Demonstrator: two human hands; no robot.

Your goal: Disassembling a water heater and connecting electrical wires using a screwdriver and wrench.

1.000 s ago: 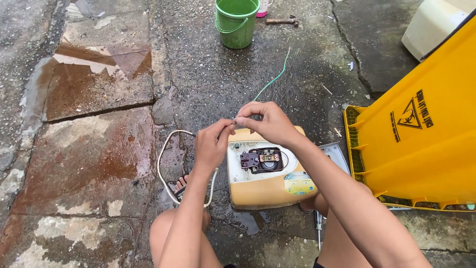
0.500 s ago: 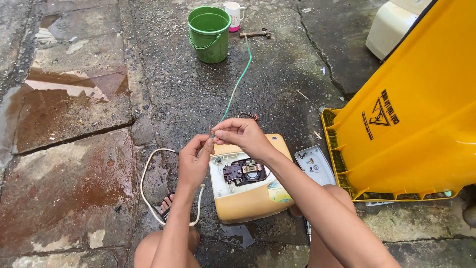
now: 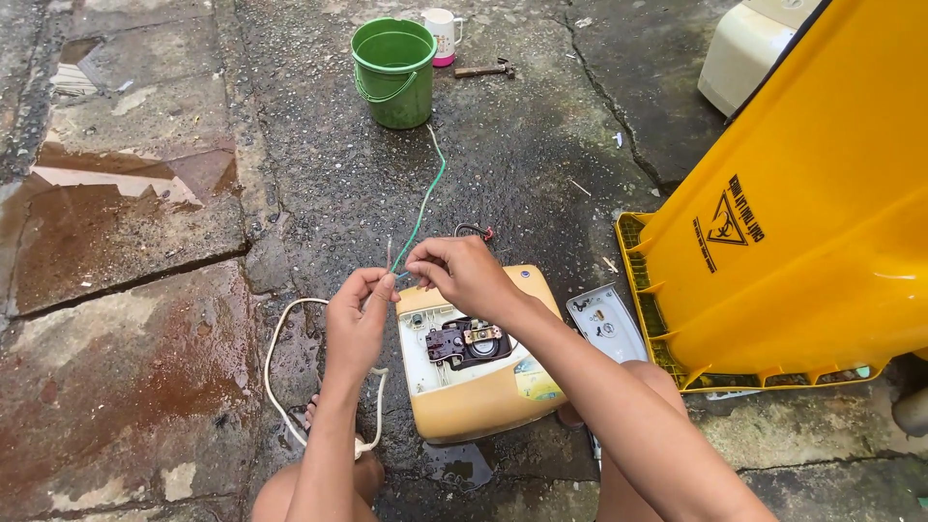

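Both hands meet just above the opened yellow appliance [image 3: 474,372], w/ a thin green wire [image 3: 422,208] running from the fingers off toward the green bucket [image 3: 392,70]. Left hand [image 3: 356,324] has thumb and forefinger pinched together on the wire end; right hand [image 3: 464,275] is curled, fingertips clamped on the same end right beside it. Wire looks light, limp and thin, prob. slick from the wet ground, so best gripped close to the tip w/ fingertips. White cord [image 3: 280,377] loops by the left forearm; grey cover plate [image 3: 604,324] lies beside the yellow bin [image 3: 802,222].
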